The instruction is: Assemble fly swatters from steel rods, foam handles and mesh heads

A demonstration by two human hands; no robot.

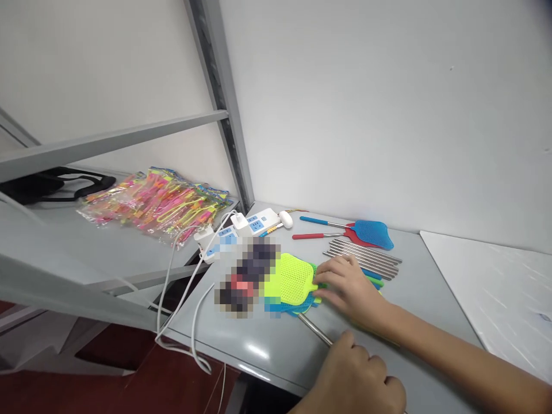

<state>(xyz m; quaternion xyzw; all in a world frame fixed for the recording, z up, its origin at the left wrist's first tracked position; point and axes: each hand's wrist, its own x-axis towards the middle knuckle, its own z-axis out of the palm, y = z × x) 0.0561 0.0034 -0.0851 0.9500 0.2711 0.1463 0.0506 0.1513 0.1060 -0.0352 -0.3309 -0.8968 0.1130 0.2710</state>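
My left hand [356, 376] is closed in a fist around a thin metal rod [314, 329]. The rod slants up and left, its far end by the edge of a pile of fly swatter heads. On top of that pile lies a yellow-green fly swatter head [293, 280], with a blue head [287, 309] partly showing below it. My right hand [347, 287] has its thumb and fingers closed at the neck of the yellow-green head. Behind this hand, several metal rods [362, 260] lie side by side. Blue and green handles [374, 278] are partly hidden by the hand.
A blue fly swatter [373, 233] and a red one [308, 236] lie near the wall. White power strips [263, 221] with cables [164, 305] stand at the left. Bagged colourful items [159, 201] cover the neighbouring shelf. A white board [495, 287] is at right.
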